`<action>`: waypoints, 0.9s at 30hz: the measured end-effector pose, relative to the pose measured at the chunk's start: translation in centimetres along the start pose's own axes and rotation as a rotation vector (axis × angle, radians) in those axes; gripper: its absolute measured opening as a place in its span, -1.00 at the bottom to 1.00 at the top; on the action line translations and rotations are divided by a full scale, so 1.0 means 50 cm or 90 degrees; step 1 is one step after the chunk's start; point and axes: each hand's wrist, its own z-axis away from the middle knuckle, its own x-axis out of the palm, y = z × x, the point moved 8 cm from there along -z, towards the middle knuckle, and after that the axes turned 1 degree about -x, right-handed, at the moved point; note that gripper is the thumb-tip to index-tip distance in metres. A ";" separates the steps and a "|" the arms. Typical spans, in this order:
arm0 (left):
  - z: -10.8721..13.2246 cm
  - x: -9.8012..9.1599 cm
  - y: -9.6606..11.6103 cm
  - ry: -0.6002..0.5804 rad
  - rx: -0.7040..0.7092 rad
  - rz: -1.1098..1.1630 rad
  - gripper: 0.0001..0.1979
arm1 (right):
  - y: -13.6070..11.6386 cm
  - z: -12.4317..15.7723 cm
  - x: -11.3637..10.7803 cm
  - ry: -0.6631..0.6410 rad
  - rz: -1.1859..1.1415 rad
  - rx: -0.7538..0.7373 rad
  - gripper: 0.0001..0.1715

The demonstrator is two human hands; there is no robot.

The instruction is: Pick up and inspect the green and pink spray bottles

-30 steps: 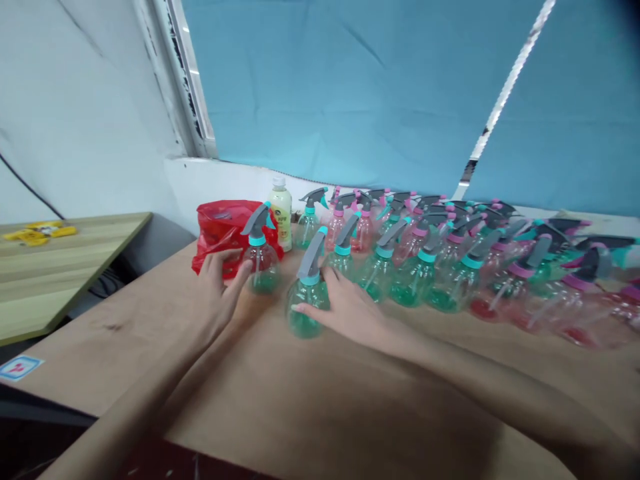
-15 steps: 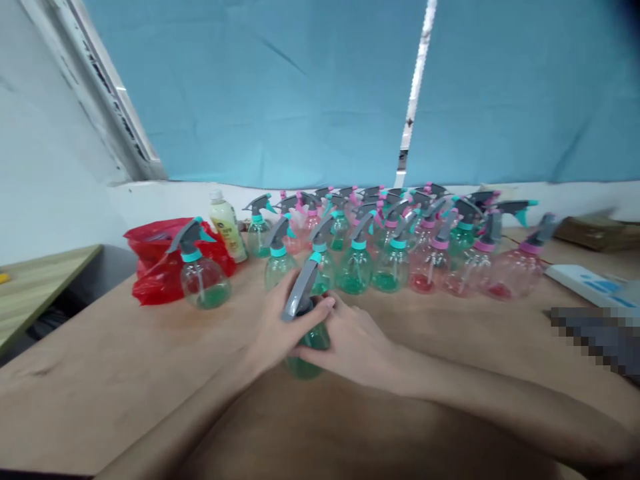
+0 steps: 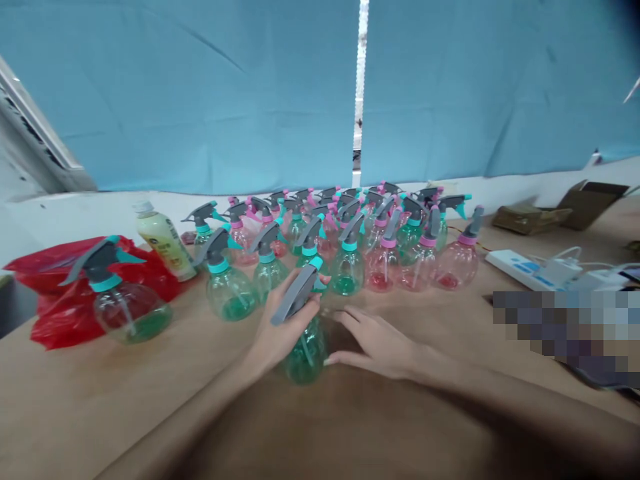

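A green spray bottle (image 3: 304,357) with a grey and teal trigger head stands in front of me. My left hand (image 3: 285,317) is closed around its neck, just below the head. To the right of the bottle is my right hand (image 3: 377,340), its thumb and fingers spread apart and facing the green body, with nothing held. Behind my hands, several spray bottles with green bodies, such as one green bottle (image 3: 233,293), and with pink bodies, such as one pink bottle (image 3: 456,265), stand in close rows. Colored liquid shows at the bottom of some.
At the left, a clear spray bottle (image 3: 133,310) stands before a red plastic bag (image 3: 50,293), with a yellow-labelled drink bottle (image 3: 163,240) behind. A white power strip (image 3: 515,268) and a cardboard box (image 3: 530,217) lie at the right. A blue curtain (image 3: 225,100) hangs behind.
My right hand has let go of the spray bottle and opened to its right; the left hand keeps its hold. The view has turned right, so the background shifts left.
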 end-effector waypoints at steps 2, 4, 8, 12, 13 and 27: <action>-0.006 0.003 0.001 -0.003 0.010 -0.016 -0.65 | 0.039 0.019 0.008 0.007 0.000 -0.015 -0.55; -0.013 0.005 0.003 0.000 0.020 -0.022 -0.61 | 0.075 0.030 0.019 0.011 0.001 -0.019 -0.66; -0.028 0.014 0.003 -0.004 0.007 -0.028 -0.60 | 0.110 0.032 0.036 0.026 0.016 -0.039 -0.64; -0.040 0.021 0.008 -0.011 -0.003 -0.005 -0.60 | 0.110 0.025 0.043 0.023 0.023 -0.062 -0.60; -0.043 0.023 0.007 -0.016 -0.009 0.004 -0.60 | 0.111 0.024 0.043 0.021 0.025 -0.057 -0.59; -0.042 0.025 -0.005 -0.052 -0.034 -0.038 -0.59 | 0.117 0.029 0.041 -0.005 0.019 -0.023 -0.54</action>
